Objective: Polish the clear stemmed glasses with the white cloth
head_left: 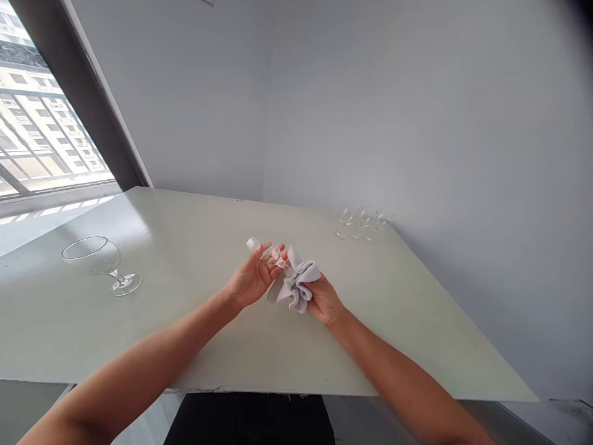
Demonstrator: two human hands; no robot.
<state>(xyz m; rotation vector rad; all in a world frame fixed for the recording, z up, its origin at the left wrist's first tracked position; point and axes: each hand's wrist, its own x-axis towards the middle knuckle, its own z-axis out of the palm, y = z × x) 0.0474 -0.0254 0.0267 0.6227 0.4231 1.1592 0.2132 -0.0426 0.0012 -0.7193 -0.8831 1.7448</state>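
Note:
Over the middle of the table, my left hand [250,279] holds a small clear stemmed glass [252,243], its fingers curled around it. The glass lies tilted on its side, and its far-left end sticks out past the thumb. A bunched pale grey cloth [301,281] is gripped in my right hand [325,299]. The cloth is folded about the glass's right end, hiding that part. Both hands are close together, with the cloth between them.
A large round-bowled stemmed glass [124,284] stands upright on the left of the pale table [208,346]. Several small stemmed glasses [364,220] stand at the far right, near the table's edge and the grey wall [417,111]. A window [50,117] is at the left.

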